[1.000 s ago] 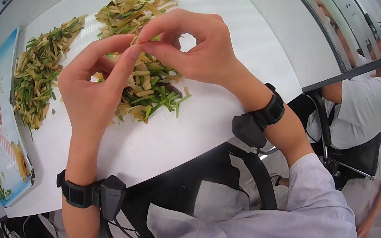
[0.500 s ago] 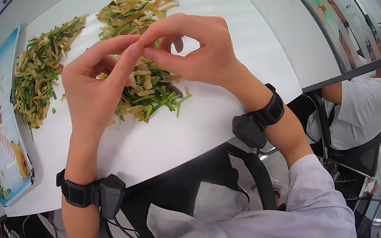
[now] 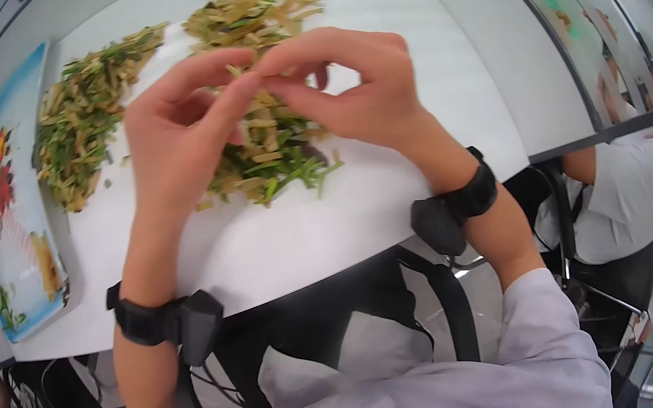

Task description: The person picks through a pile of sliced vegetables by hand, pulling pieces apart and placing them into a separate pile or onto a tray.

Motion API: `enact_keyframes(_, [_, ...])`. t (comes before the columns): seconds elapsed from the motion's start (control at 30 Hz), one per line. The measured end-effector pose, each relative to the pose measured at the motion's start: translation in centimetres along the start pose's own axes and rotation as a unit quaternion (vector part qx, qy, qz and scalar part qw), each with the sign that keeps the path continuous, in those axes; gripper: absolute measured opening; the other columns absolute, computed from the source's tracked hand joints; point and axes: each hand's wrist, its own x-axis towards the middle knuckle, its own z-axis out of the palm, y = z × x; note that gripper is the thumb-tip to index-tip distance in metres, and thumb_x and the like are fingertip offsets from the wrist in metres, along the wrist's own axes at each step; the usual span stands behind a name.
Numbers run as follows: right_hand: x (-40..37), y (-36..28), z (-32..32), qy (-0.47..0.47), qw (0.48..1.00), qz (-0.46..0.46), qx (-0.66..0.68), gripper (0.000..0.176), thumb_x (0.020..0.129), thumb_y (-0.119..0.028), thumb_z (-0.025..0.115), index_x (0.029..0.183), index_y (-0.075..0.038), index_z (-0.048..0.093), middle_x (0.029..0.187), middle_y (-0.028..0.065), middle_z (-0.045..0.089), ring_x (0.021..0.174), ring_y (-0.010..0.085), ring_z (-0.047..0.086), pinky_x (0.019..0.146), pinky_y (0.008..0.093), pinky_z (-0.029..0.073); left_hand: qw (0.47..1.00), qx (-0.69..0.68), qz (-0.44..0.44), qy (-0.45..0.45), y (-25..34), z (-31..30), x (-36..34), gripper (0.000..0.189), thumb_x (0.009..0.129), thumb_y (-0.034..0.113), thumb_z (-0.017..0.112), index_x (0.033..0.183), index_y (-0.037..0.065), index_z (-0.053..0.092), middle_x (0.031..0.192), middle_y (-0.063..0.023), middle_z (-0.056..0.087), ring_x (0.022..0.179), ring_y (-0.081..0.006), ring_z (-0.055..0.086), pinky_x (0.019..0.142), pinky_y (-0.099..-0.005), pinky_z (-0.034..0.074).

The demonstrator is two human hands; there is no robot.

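Note:
My left hand (image 3: 176, 129) and my right hand (image 3: 359, 85) meet fingertip to fingertip over a pile of chopped green and yellowish vegetable pieces (image 3: 273, 157) on the white table. Both are closed in a pinch. A small pale green vegetable piece (image 3: 235, 71) shows between the left thumb and forefinger. What the right fingertips pinch is too small and too covered to make out. My hands hide the middle of this pile. Left of them lies a second pile of similar pieces (image 3: 78, 97).
A blue-rimmed white tray (image 3: 25, 224) with a flower print stands at the table's left edge, a few yellow and green scraps on it. The white table (image 3: 308, 249) ends just before my body. A seated person in a white shirt (image 3: 629, 192) is at the right.
The view has shifted slightly, so table and piles appear further right. My fingertips stay together; the left forefinger has lifted a little off the thumb, and a pale green piece now shows there.

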Motion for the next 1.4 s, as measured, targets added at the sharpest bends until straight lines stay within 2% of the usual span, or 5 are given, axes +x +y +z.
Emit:
enact_keyframes(0.4, [-0.1,2.4,-1.0,-0.002,0.995,0.09,-0.051,0.011,0.083,-0.004,0.07,0.093,-0.007,0.072,0.084,0.0007,0.073,0.065,0.0088,0.064,0.054,0.0219,0.046,0.968,0.201,0.116,0.099,2.5,-2.1,-2.9,0.012,0.08,0.01,0.079,0.088,0.005,0.072,0.076,-0.0008,0.07,0.058,-0.0058,0.059,0.054,-0.02,0.045])
enact_keyframes(0.53, [-0.2,2.6,-1.2,0.018,0.991,0.131,-0.022,0.01,0.084,-0.004,0.069,0.093,-0.007,0.072,0.082,0.0009,0.072,0.064,0.0086,0.064,0.054,0.0214,0.047,0.9,0.362,0.192,0.149,4.2,-9.4,-9.6,0.013,0.079,-0.005,0.074,0.09,0.0,0.068,0.087,-0.006,0.069,0.072,-0.0103,0.059,0.066,-0.0222,0.046])
enact_keyframes(0.83, [-0.5,3.2,-1.4,0.021,0.991,0.126,-0.031,0.011,0.085,-0.008,0.069,0.095,-0.007,0.071,0.081,0.0029,0.072,0.06,0.0098,0.062,0.056,0.023,0.048,0.705,0.637,0.011,0.313,5.5,-32.6,-20.6,0.02,0.085,0.005,0.067,0.106,0.004,0.069,0.111,-0.0099,0.068,0.096,-0.0207,0.063,0.086,-0.0324,0.049])
enact_keyframes(1.3, [-1.2,4.7,-2.2,0.027,0.982,0.188,-0.016,0.012,0.086,-0.01,0.068,0.096,-0.007,0.072,0.09,0.0042,0.074,0.062,0.0119,0.064,0.058,0.0248,0.05,0.861,0.466,0.123,0.161,1.1,-9.9,-9.4,0.02,0.079,0.0,0.071,0.097,0.009,0.068,0.095,-0.0031,0.068,0.068,-0.0142,0.059,0.059,-0.0288,0.045])
enact_keyframes(1.4, [-1.1,4.3,-1.7,0.027,0.986,0.161,-0.02,0.012,0.085,-0.01,0.067,0.096,-0.007,0.072,0.087,0.0045,0.074,0.061,0.0132,0.065,0.059,0.0256,0.051,0.801,0.556,0.219,0.019,0.8,-8.1,-9.3,0.02,0.077,0.0,0.071,0.095,0.009,0.068,0.094,-0.0033,0.068,0.063,-0.0167,0.059,0.058,-0.0294,0.047])
